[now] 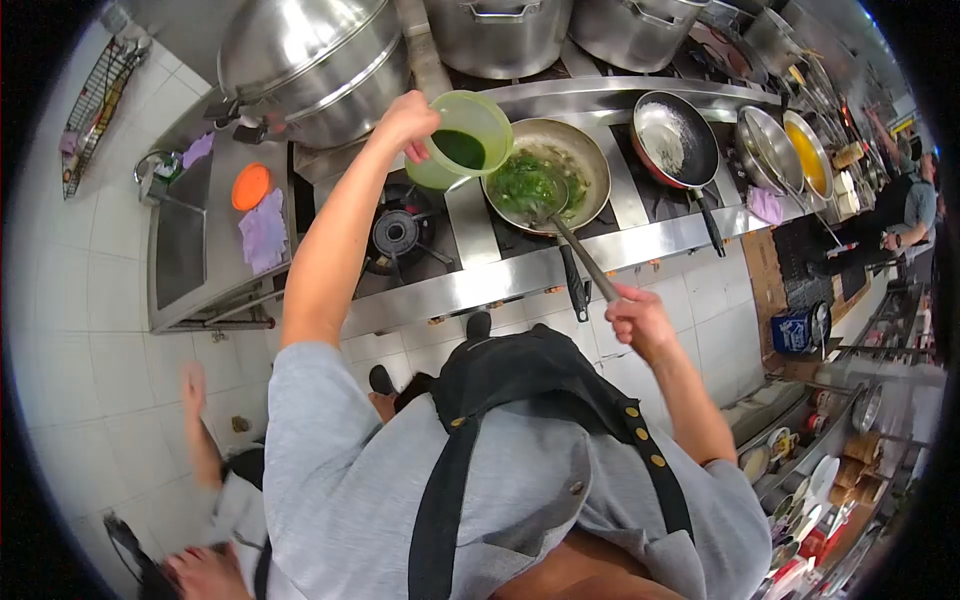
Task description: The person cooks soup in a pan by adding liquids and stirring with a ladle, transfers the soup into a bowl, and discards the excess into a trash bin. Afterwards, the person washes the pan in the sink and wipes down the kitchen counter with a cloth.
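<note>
My left hand [410, 122] grips the rim of a translucent green container [478, 122], which is tilted beside the pan with dark green contents inside. Below and right of it, a light-coloured frying pan [592, 165] on the stove holds chopped greens [528, 186] in liquid. My right hand [640, 322] is closed around the handle of a long metal ladle [588, 262], whose bowl rests among the greens. The pan's black handle [573, 284] points toward me over the stove's front edge.
A second pan [708, 150] with white contents stands to the right, near metal bowls. Large steel pots [500, 38] line the back. Left are a burner [396, 232], an orange lid [251, 187] and a purple cloth [263, 232]. Other people are at lower left and far right.
</note>
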